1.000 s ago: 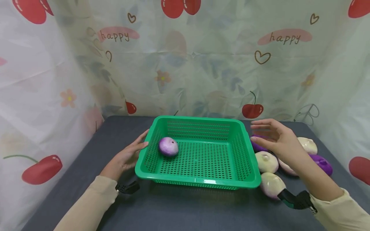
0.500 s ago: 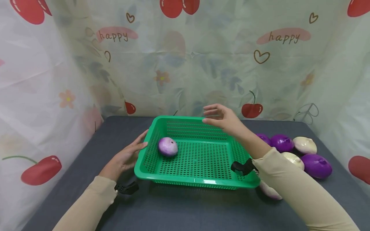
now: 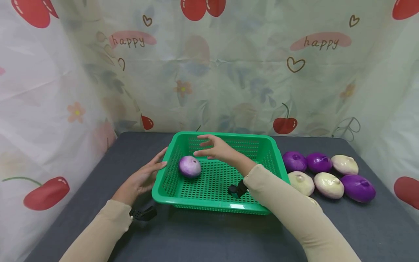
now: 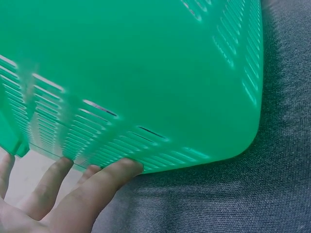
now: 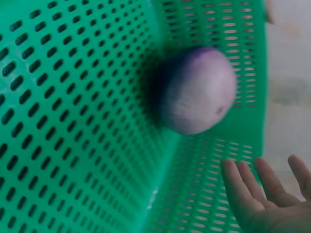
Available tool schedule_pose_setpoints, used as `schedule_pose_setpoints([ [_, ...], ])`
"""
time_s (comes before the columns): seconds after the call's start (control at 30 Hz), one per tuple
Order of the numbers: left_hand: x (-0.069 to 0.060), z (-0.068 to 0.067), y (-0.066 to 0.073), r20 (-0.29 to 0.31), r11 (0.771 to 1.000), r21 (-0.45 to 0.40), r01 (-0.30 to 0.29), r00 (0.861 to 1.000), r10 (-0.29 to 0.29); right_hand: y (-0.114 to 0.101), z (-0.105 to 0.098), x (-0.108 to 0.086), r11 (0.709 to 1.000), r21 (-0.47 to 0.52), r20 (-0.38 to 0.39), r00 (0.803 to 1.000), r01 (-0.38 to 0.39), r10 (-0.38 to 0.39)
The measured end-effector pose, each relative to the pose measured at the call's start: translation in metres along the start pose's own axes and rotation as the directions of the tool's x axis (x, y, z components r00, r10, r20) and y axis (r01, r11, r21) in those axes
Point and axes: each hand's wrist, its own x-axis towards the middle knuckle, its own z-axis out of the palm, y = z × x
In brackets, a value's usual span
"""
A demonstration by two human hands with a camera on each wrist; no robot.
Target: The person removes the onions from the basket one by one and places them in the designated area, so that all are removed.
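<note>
A green plastic basket point(image 3: 222, 207) with slotted walls stands mid-table. Inside it, near the left wall, lies one round purple-and-white vegetable point(image 3: 190, 167) that looks like a turnip. My left hand point(image 3: 145, 174) rests against the basket's left side; in the left wrist view its extended fingers point(image 4: 99, 191) touch the outer wall under the rim. Over the basket, just right of and behind that vegetable, hovers my right hand point(image 3: 216, 148). Its fingers are spread and loosely bent, holding nothing. In the right wrist view the same vegetable point(image 5: 199, 92) sits apart from the fingertips point(image 5: 228, 165).
Right of the basket lie several similar vegetables, among them a deep purple one point(image 3: 358, 188) and a pale one point(image 3: 328, 185). My right sleeve point(image 3: 288, 207) partly hides another. A patterned curtain point(image 3: 216, 72) surrounds the dark grey table point(image 3: 196, 240).
My right hand has moved left from beside the vegetables on the right, across the basket's rim, to above its inside. The left hand and basket have stayed put.
</note>
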Motion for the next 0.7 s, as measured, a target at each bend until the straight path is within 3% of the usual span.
schedule_pose_setpoints([
  [0.37,-0.002,0.001,0.002,0.005,1.000,-0.008,-0.002,1.000,0.002,0.020,0.017,0.019,0.987,-0.162,0.166,0.985,-0.024,0.052],
  [0.53,-0.001,0.002,0.001,0.003,1.000,0.005,-0.001,1.000,0.001,0.026,0.025,0.022,0.963,-0.268,0.221,0.973,-0.007,0.069],
  [0.7,0.000,-0.001,-0.001,0.014,1.000,0.021,-0.011,1.000,0.011,0.025,0.031,0.022,0.931,-0.363,0.223,0.974,0.034,0.051],
])
